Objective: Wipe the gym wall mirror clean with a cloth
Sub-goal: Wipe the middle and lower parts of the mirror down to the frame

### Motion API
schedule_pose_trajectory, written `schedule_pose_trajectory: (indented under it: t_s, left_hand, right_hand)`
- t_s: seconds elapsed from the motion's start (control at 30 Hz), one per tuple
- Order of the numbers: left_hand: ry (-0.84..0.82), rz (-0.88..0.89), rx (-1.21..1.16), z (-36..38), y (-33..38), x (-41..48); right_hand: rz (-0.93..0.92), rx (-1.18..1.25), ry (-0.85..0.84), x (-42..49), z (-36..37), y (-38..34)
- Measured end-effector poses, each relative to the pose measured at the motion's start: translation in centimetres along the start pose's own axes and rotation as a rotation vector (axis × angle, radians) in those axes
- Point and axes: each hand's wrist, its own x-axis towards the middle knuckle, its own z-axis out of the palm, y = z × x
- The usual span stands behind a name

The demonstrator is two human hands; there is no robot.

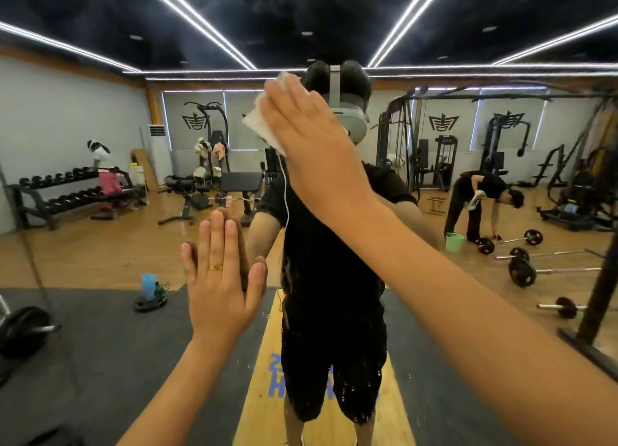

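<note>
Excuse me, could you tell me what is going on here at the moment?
A person faces the gym's wall mirror, wiping it. The right hand presses a white cloth flat against the glass, high up. The left hand rests flat on the mirror lower down, holding nothing.
</note>
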Motion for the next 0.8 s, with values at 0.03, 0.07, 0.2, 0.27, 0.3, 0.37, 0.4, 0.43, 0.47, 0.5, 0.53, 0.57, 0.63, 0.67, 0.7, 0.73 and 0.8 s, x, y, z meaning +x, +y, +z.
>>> schedule_pose_trajectory:
  t_s: [0.03,0.07,0.2,0.27,0.3,0.37,0.4,0.43,0.47,0.5,0.53,0.57,0.63,0.67,0.7,0.73,0.8]
  left_hand:
    - [-0.006,-0.002,0.000,0.0,0.1,0.0]
    - [-0.010,-0.005,-0.003,-0.1,0.2,-0.1]
    - [-0.005,-0.002,-0.017,-0.1,0.3,-0.5]
    - [0.001,-0.004,-0.010,0.0,0.0,-0.3]
    - [0.002,-0.007,-0.008,0.0,0.0,-0.2]
    - [0.004,-0.008,-0.013,0.1,0.0,-0.4]
    - [0.008,-0.009,-0.015,0.0,-0.1,-0.5]
    - [0.013,-0.010,-0.015,0.1,-0.1,-0.5]
    - [0.012,-0.012,-0.016,0.0,-0.1,-0.5]
    - [0.010,-0.012,-0.018,0.0,-0.1,-0.5]
    - [0.008,-0.010,-0.019,0.0,-0.1,-0.6]
    - [0.007,-0.008,-0.019,0.1,-0.1,-0.5]
    - [0.011,-0.003,-0.019,0.3,0.1,-0.5]
    - [0.019,0.000,-0.020,0.3,0.2,-0.4]
    - [0.026,0.000,-0.018,0.4,0.2,-0.2]
    - [0.025,-0.005,-0.013,0.4,0.2,-0.1]
    - [0.020,-0.011,-0.011,0.4,0.1,-0.2]
  right_hand:
    - [-0.040,-0.014,-0.033,0.1,-0.4,0.4]
    - [-0.049,-0.005,-0.045,-0.3,-1.0,1.3]
    - [0.195,0.034,0.029,-3.9,-3.5,5.6]
    - [0.334,0.065,0.111,-3.5,-3.3,4.4]
    - [0.375,0.073,0.126,-2.5,-2.8,3.0]
    - [0.357,0.061,0.083,-0.1,-1.3,0.0]
    - [0.289,0.051,0.048,0.8,-0.4,-1.4]
    - [0.193,0.032,0.005,1.6,0.5,-2.4]
    - [0.094,0.007,-0.049,2.0,1.1,-3.0]
    - [0.022,-0.012,-0.098,2.0,1.2,-2.9]
    - [-0.005,-0.013,-0.125,1.9,0.9,-2.2]
    - [0.012,0.003,-0.120,1.4,0.2,-1.1]
    - [0.131,0.038,-0.026,-0.4,-1.3,1.2]
    - [0.209,0.054,0.022,-1.2,-1.9,2.1]
    - [0.279,0.062,0.060,-1.5,-2.2,2.4]
    - [0.337,0.069,0.088,-1.3,-1.9,1.8]
    - [0.370,0.068,0.120,0.6,-0.5,-0.7]
